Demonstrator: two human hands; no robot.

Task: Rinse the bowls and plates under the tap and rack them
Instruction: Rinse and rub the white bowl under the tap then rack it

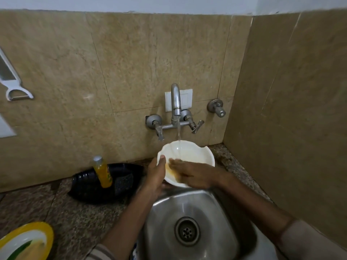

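Observation:
A white bowl (pixel 189 152) with a wavy rim is held tilted over the steel sink (pixel 221 218), under the running tap (pixel 176 102). Water falls into the bowl, and a brownish smear shows on its near inner side. My left hand (pixel 156 175) grips the bowl's left rim, thumb over the edge. My right hand (pixel 191 172) lies inside the bowl on the smear, fingers spread and blurred. A yellow-rimmed plate (pixel 40 233) with residue sits on the counter at the bottom left.
A black plastic rack (pixel 124 177) lies on the granite counter left of the sink, with a yellow soap bottle (pixel 104 173) standing in it. Tap handles (pixel 197 126) jut from the tiled wall. A peeler (pixel 17 93) hangs at the far left. A side wall closes the right.

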